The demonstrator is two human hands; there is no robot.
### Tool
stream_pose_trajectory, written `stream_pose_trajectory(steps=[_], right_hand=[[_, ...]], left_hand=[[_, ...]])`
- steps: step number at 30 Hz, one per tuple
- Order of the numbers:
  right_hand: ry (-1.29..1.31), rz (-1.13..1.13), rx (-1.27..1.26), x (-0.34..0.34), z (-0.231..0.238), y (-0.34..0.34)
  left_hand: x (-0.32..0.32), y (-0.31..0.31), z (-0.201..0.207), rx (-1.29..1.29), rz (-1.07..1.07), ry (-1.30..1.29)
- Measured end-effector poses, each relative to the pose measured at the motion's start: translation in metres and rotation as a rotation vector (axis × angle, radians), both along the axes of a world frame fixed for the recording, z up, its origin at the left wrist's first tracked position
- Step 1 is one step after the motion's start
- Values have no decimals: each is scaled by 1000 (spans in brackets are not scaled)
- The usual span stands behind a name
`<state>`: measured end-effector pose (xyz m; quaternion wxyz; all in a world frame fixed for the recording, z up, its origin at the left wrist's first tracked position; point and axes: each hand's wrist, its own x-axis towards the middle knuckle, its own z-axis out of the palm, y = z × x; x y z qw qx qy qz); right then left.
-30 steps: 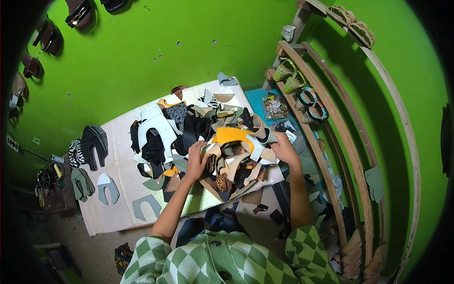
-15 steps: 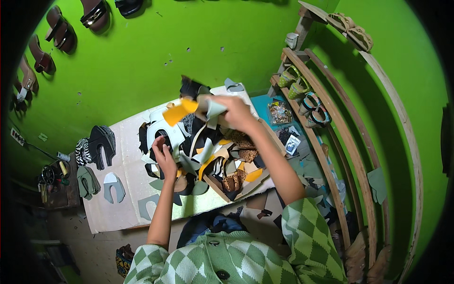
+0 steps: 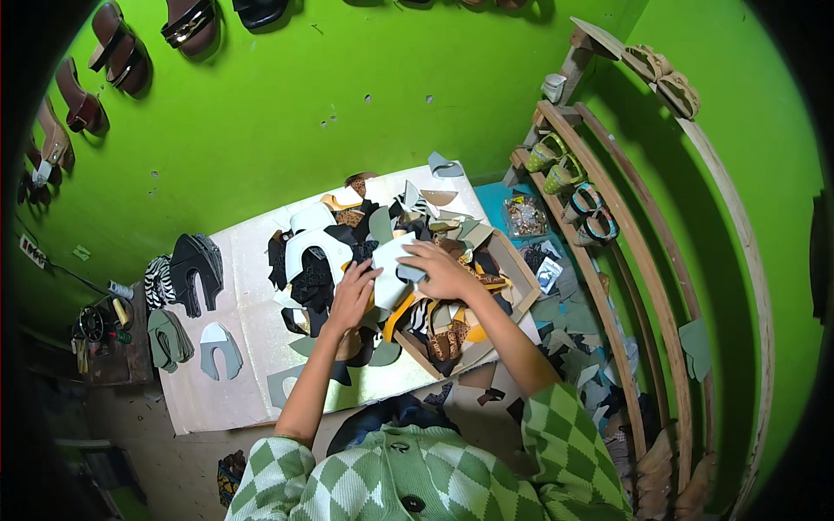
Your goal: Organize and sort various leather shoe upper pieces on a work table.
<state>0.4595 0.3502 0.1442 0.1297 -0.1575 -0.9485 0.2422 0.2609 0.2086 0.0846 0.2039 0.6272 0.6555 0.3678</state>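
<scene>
A white cut piece of leather-like material is held over a heap of scraps. My left hand has its fingers at the piece's left edge, and my right hand grips it from the right with fingers bent over it. A small grey piece shows under my right fingers. Below and around lie mixed cut pieces: white U-shaped ones, black lacy ones, yellow strips and leopard-print ones. Part of the heap sits in a shallow open box by my right forearm.
On the table's left side lie stacked black U-shaped pieces, folded green ones and a grey one. A clear container of small shiny bits stands right. Beyond rises a wooden rack with sandals.
My right hand has come down from over the heap's far side, where it held several pieces, to the white piece. My left hand has moved right to meet it. Dark and patterned scraps lie spread farther back.
</scene>
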Motion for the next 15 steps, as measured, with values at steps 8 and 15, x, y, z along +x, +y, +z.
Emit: stream_pose_trajectory(steps=[8, 15], right_hand=[[-166, -746, -549, 93, -69, -47], [-90, -1137, -558, 44, -163, -67]], left_hand=[[18, -4, -11, -43, 249, -209], [6, 39, -4, 90, 366, -458]])
